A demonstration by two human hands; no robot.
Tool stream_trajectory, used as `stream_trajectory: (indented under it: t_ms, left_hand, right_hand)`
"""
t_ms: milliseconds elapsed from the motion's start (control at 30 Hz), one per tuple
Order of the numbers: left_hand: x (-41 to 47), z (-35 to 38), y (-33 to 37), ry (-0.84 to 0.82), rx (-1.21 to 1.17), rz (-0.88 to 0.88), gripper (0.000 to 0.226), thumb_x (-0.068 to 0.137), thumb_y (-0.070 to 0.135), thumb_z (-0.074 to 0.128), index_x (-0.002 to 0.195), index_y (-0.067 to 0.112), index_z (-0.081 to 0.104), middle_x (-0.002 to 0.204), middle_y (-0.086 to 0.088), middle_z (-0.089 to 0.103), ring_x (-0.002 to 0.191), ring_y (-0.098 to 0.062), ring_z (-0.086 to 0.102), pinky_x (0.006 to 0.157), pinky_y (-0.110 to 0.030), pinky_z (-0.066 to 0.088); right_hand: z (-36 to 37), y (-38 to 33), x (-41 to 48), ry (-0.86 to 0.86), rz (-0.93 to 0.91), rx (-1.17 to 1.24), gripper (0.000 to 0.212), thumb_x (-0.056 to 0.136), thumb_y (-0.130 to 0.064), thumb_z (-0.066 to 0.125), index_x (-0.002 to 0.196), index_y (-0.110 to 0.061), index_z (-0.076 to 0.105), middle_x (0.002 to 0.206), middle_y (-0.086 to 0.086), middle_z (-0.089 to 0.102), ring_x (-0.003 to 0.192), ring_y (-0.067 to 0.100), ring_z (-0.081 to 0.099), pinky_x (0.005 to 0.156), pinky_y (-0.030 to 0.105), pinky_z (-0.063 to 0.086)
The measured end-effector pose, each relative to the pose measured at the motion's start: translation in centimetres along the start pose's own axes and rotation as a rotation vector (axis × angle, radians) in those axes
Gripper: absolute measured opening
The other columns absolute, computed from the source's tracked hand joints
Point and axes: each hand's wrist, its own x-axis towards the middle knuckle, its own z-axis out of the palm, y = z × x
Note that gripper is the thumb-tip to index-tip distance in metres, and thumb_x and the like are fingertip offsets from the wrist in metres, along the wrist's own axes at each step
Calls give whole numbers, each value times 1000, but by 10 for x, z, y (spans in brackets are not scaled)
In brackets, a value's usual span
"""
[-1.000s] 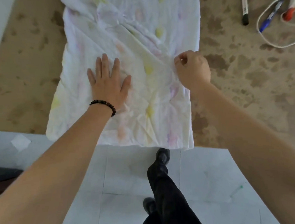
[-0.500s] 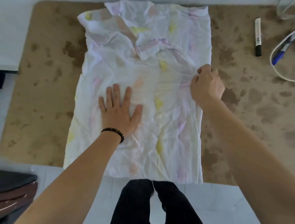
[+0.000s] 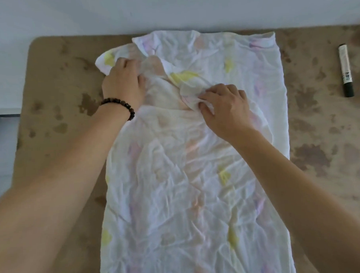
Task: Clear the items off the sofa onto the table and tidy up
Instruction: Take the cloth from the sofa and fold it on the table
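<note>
A thin, crumpled white cloth with pale yellow, pink and lilac blotches (image 3: pixel 177 188) lies spread lengthwise across the middle of the brown mottled table (image 3: pixel 55 96), its far edge near the table's back edge by the pale wall and its near end hanging over the front edge. Its far left corner is rumpled and folded back on itself, with a raised flap running down toward the centre.

The left hand (image 3: pixel 124 81) sits on that far left corner, fingers curled and gripping a bunch of the fabric. A dark beaded bracelet (image 3: pixel 120 107) circles the left wrist. The right hand (image 3: pixel 225 107) rests on the cloth just right of centre, thumb and fingertips pressed together on a small fold of the raised flap. Both bare forearms reach in from the near corners of the view.

Well to the right of the cloth, a white marker with a black cap (image 3: pixel 346 73) lies on the table, its cap pointing toward the person.
</note>
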Motion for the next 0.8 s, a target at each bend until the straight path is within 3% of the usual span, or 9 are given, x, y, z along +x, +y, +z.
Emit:
stream_trajectory:
  t_ms: [67, 167, 300, 367, 467, 600, 733, 800]
  left_hand:
    - [16, 0, -8, -92, -14, -38, 39, 99, 35, 39, 126, 12, 55, 128, -13, 50, 100, -36, 58, 71, -41, 44]
    - [23, -6, -15, -85, -38, -22, 36, 96, 37, 49, 126, 20, 57, 129, -10, 51, 97, -33, 60, 73, -40, 46]
    - [30, -13, -15, 29, -34, 277, 39, 93, 18, 53, 132, 20, 53, 118, -14, 56, 102, -36, 57, 72, -43, 45]
    - [41, -10, -17, -9, 57, 389, 36, 96, 15, 49, 131, 20, 58, 115, -18, 56, 102, -37, 55, 74, -44, 43]
    - [67, -11, -23, -98, 115, 295, 31, 100, 27, 43, 119, 12, 64, 107, -23, 53, 94, -40, 54, 71, -40, 38]
    - [85, -20, -14, -75, 20, 253, 32, 99, 28, 46, 118, 5, 59, 114, -23, 51, 104, -40, 51, 83, -46, 43]
    - [89, -32, 13, 194, -95, 228, 31, 99, 29, 48, 115, 3, 53, 116, -21, 51, 105, -35, 50, 82, -42, 42]
    - [97, -26, 32, 199, -116, 270, 31, 99, 30, 47, 112, 3, 54, 117, -20, 50, 105, -34, 50, 82, -40, 42]
  right_hand:
    - [-1, -1, 5, 31, 43, 29, 26, 89, -36, 58, 102, -22, 76, 103, 0, 67, 97, 30, 59, 83, 39, 41]
    - [-11, -2, 18, -36, 159, 153, 26, 94, -35, 54, 104, -19, 71, 102, 2, 67, 97, 28, 57, 84, 37, 39]
    - [-24, 3, 37, -75, 372, 358, 24, 98, -30, 42, 104, -14, 60, 85, 3, 63, 78, 25, 56, 64, 34, 40]
    - [-30, 5, 42, 47, 436, 354, 25, 100, -31, 39, 100, -12, 56, 76, -1, 57, 69, 20, 52, 59, 32, 36]
    - [-38, 12, 54, 274, 553, 371, 29, 102, -37, 37, 93, -13, 53, 65, -7, 48, 59, 8, 45, 54, 23, 32]
    - [-35, 30, 68, 184, 498, 277, 38, 103, -42, 36, 111, -12, 57, 79, 0, 58, 77, 21, 53, 64, 29, 30]
    - [-45, 61, 85, 340, 561, 159, 41, 104, -42, 35, 109, -8, 58, 95, 11, 65, 89, 32, 56, 65, 29, 26]
    - [-53, 80, 97, 375, 638, 120, 43, 103, -45, 34, 108, -10, 57, 102, 9, 66, 95, 30, 56, 65, 29, 26]
